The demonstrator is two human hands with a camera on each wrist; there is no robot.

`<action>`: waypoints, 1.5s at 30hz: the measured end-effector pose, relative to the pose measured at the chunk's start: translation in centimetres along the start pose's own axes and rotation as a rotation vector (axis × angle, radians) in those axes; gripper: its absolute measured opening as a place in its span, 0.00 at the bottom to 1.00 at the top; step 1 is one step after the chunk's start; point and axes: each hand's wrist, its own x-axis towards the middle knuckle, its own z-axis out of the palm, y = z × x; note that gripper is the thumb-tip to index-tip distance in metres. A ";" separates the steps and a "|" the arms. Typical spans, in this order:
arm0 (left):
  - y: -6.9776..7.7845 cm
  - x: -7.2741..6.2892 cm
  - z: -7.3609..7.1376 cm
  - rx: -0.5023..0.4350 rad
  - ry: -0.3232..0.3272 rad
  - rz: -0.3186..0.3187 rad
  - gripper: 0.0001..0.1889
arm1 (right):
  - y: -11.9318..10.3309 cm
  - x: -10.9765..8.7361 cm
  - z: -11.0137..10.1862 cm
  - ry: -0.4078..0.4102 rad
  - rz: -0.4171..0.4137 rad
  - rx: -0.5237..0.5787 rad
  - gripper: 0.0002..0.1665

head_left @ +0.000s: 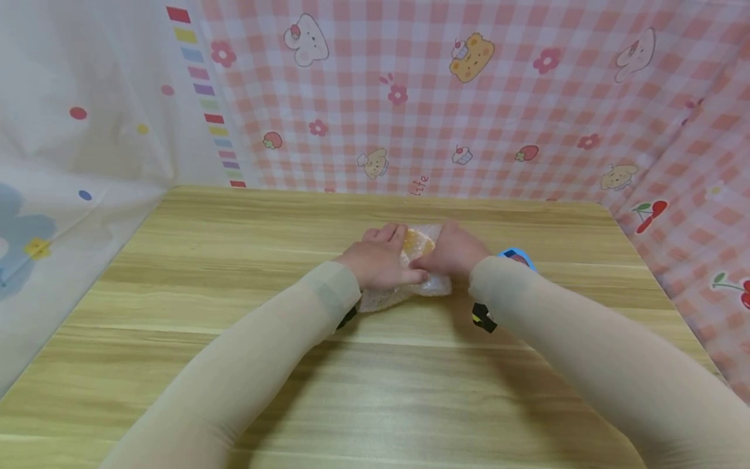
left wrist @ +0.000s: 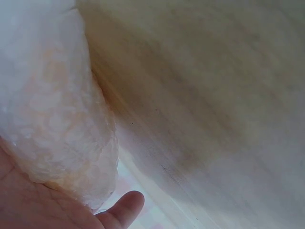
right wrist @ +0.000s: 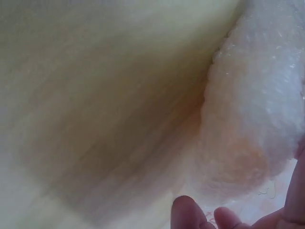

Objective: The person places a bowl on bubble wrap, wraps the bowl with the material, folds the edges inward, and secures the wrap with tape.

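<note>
A bundle of clear bubble wrap (head_left: pixel 433 285) with something orange-yellow (head_left: pixel 417 242) inside lies towards the table's far side. My left hand (head_left: pixel 379 259) holds its left part, with fingers over the far side and the thumb reaching right across the top. On the right, my right hand (head_left: pixel 457 253) grips the wrap, its thumb pointing left, close to the left thumb. The left wrist view has the wrapped bundle (left wrist: pixel 57 109) against the palm. In the right wrist view, the bundle's rounded end (right wrist: pixel 243 143) sits just above the fingers. What exactly is wrapped cannot be made out.
A blue-edged object (head_left: pixel 517 255) shows behind the right wrist, mostly hidden by the sleeve. Dark wrist straps (head_left: pixel 484 318) hang below the cuffs. The wooden table (head_left: pixel 375 404) meets a pink checked cloth (head_left: pixel 351 98) at the back and a white cloth (head_left: pixel 88 150) on the left.
</note>
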 end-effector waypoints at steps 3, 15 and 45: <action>0.0 0.0 0.0 0.009 0.001 0.002 0.62 | 0.0 0.2 0.2 -0.030 0.025 0.058 0.60; -0.1 -0.1 0.0 -0.009 -0.009 0.010 0.62 | 0.9 0.5 -0.5 -0.131 -0.009 0.238 0.51; 0.0 -0.2 -0.3 -0.012 -0.005 0.007 0.62 | 1.7 0.2 -1.4 -0.200 0.010 0.294 0.28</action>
